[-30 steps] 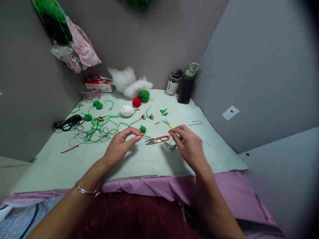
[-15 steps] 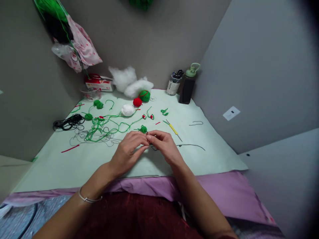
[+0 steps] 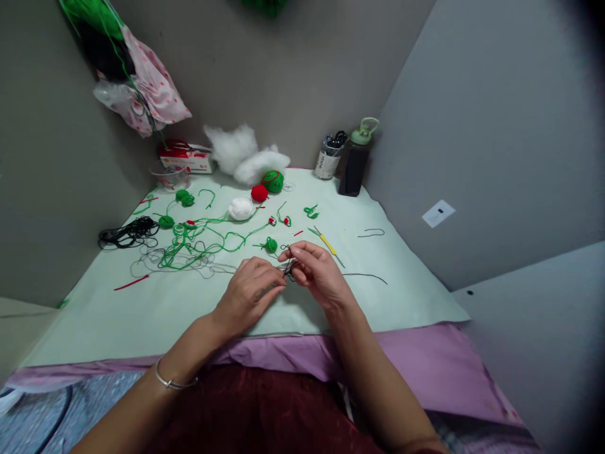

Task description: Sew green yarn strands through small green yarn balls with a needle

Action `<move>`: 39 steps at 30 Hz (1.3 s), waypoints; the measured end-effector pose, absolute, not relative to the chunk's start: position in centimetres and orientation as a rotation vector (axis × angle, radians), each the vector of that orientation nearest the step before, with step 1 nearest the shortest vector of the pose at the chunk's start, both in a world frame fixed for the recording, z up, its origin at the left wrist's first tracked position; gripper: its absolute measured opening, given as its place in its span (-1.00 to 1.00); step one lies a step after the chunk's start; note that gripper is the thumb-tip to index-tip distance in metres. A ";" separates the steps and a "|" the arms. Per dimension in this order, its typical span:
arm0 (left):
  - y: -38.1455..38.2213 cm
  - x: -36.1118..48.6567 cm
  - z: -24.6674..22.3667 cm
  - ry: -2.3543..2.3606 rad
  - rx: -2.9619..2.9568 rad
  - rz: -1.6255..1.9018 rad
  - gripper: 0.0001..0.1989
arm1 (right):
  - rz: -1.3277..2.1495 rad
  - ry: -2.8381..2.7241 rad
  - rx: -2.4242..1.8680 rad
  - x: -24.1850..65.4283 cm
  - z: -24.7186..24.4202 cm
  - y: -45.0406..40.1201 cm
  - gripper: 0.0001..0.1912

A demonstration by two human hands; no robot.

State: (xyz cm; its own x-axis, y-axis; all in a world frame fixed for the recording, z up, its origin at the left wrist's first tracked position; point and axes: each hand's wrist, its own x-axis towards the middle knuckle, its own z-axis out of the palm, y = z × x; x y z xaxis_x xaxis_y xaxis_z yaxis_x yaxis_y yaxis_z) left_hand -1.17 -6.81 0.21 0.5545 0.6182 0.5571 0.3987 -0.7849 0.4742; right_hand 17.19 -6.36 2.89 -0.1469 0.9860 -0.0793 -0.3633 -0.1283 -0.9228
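Black yarn (image 3: 287,267) stretches between my two hands, looped at its upper end. My left hand (image 3: 252,291) is closed, pinching the lower part of the yarn between thumb and fingers. My right hand (image 3: 316,271) holds it higher up between thumb and forefinger, with the other fingers curled in. A loose black tail (image 3: 366,275) runs out to the right over the table. Just beyond my fingers lies a small green yarn ball (image 3: 271,245). A yellow-handled tool (image 3: 327,243), perhaps a seam ripper or crochet hook, rests to the upper right of my right hand.
Tangled green yarn (image 3: 203,243) and a black skein (image 3: 127,232) lie at left. Farther back are white yarn (image 3: 241,209), red yarn (image 3: 259,193), white stuffing (image 3: 234,150), a box (image 3: 186,159), a pen cup (image 3: 328,161) and a bottle (image 3: 355,165). Walls enclose the table.
My hands were close together at the fingertips. Now the right hand has drawn slightly up and right, and black yarn with a small loop shows between them.
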 end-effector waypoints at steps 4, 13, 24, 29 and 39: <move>-6.7 -1.3 -0.1 0.846 2.481 1.026 -0.90 | 1.612 -0.873 -0.870 17.2 3.1 -6.4 -0.65; -6.1 -2.5 2.3 1.186 2.238 1.396 -0.93 | 1.528 -0.863 -0.923 17.0 2.8 -6.6 -0.68; -6.4 -2.3 2.2 1.084 1.685 1.343 -0.89 | 1.439 -0.971 -0.927 16.3 2.9 -7.3 -0.73; -6.3 -2.4 1.7 1.028 1.522 1.232 -0.85 | 1.417 -0.980 -0.863 16.5 2.7 -7.4 -0.75; -6.0 -1.2 2.3 0.977 1.913 1.227 -0.90 | 1.479 -1.022 -0.826 16.3 2.6 -7.7 -0.73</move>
State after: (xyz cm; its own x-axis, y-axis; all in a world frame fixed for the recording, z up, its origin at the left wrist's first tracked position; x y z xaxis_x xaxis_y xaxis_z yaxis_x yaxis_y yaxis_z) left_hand -1.24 -6.00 2.28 0.2824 0.8526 0.4398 0.2381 -0.5064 0.8288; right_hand 16.32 -7.65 2.58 -0.1527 0.9875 0.0383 -0.3849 -0.0237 -0.9226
